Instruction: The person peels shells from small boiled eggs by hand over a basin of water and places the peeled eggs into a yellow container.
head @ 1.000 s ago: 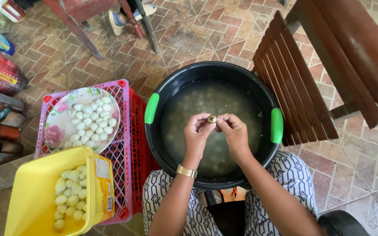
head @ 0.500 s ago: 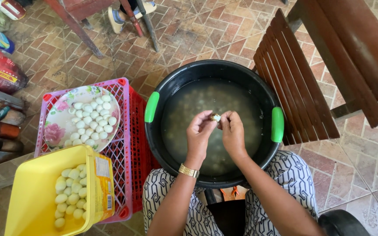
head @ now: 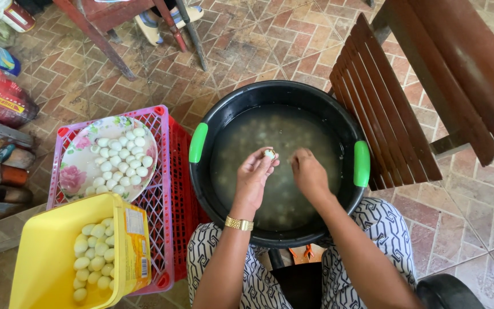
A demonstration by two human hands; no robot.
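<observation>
My left hand, a gold watch on its wrist, pinches a small partly peeled egg over a black tub with green handles. The tub holds murky water with many small eggs sunk in it. My right hand hovers just right of the egg, fingers curled downward, holding nothing that I can see. Both hands are above the middle of the water.
A floral plate of peeled white eggs rests on a pink crate at the left. A yellow tub with more eggs stands in front of it. A wooden slatted chair is at the right, furniture legs at the top.
The two hands, joined on the egg before, have parted. The right hand has drawn away to the right and the left hand keeps the egg.
</observation>
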